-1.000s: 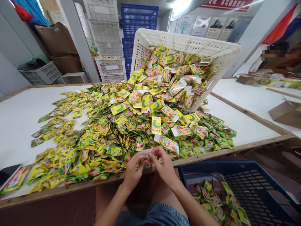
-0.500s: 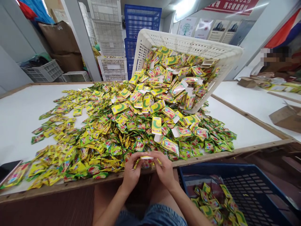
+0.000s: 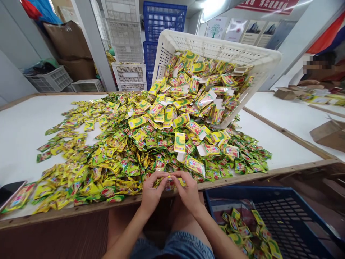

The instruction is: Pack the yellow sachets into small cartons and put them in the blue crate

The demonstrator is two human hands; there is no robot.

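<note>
My left hand (image 3: 151, 192) and my right hand (image 3: 188, 192) meet at the table's near edge, fingers pinched together on one small yellow-green packet (image 3: 170, 179). Just beyond them spreads a large heap of yellow-green sachets (image 3: 121, 151) on the white table (image 3: 21, 133). A white plastic crate (image 3: 215, 48) lies tipped on its side behind the heap, with sachets and small card sleeves spilling out of it. A blue crate (image 3: 291, 212) holding several sachets stands low at my right.
A dark phone (image 3: 9, 190) lies at the table's left front corner. Stacked white and blue crates (image 3: 161, 21) stand behind. A second table at the right carries cardboard boxes (image 3: 327, 131); another person sits at the far right.
My fingers have kept working the small packet between both hands at the same spot; the white strip seen between them half a second ago no longer shows. The view shifted slightly.
</note>
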